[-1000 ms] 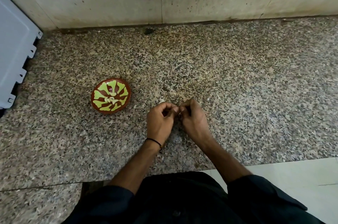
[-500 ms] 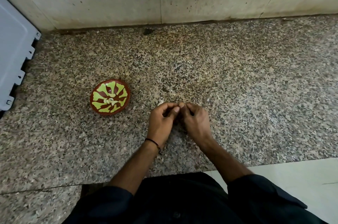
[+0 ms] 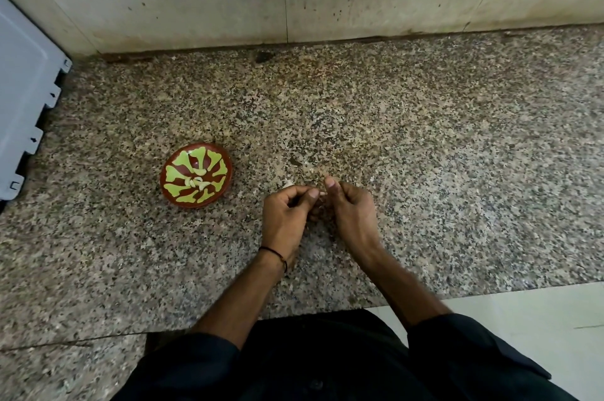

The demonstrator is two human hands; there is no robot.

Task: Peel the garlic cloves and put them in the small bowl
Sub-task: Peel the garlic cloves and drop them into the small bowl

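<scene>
One speckled granite counter [image 3: 425, 155] fills the frame, with one grey-white panel [image 3: 26, 99] at the left edge. One small bowl [image 3: 209, 146], red with green petals, sits left of centre, holding a clump of peeled cloves [image 3: 197, 182] too bunched to count. Two hands at centre: my left hand [image 3: 286, 214] and right hand [image 3: 351, 207] are both curled, thumbs pinching one garlic clove [image 3: 322, 193] between them. One pale scrap [image 3: 287, 184] lies just above my left knuckles.
</scene>
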